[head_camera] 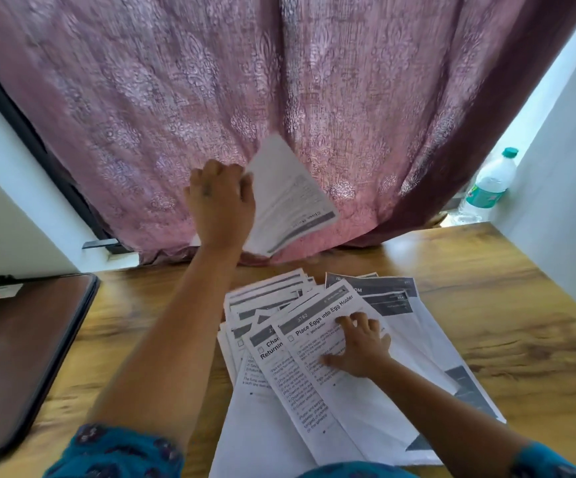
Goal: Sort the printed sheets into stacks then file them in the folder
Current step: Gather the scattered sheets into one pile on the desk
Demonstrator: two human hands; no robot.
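Printed sheets fanned, lower print blurred

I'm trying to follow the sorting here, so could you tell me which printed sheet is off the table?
The sheet gripped in the left hand, raised before the curtain; the others lie fanned on the table under the right hand.

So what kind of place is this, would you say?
Probably a home desk by a window: a wooden table pushed against a patterned curtain, printed sheets spread across it, and a water bottle on the sill.
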